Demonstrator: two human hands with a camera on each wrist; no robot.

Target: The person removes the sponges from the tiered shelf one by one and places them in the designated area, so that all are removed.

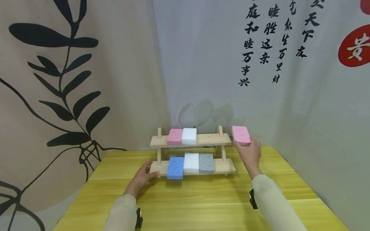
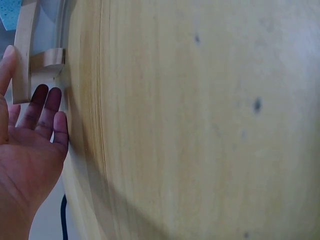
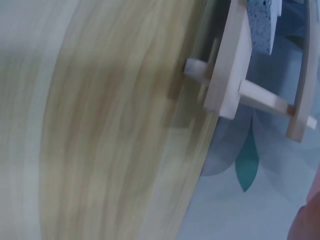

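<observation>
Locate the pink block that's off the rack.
In the head view, that pink block is on the right, held in the right hand, and appears just right of the upper shelf of the wooden rack.

six sponges [image 1: 175, 136] (two pink [image 1: 241, 134], two white [image 1: 191, 163], one blue [image 1: 175, 168], one grey [image 1: 206, 163]), one two-tier rack [image 1: 209, 139], one table [image 1: 188, 202].

A cloth-draped setting, though whether home or studio cannot be told — a wood-grain table [image 1: 214, 202] lies below the left hand [image 1: 142, 176] and right hand [image 1: 251, 153], and pale cloth [image 1: 199, 64] hangs beyond them, with a dark plant print [image 1: 76, 82] past the left and black Chinese lettering [image 1: 247, 57] above the right.
</observation>
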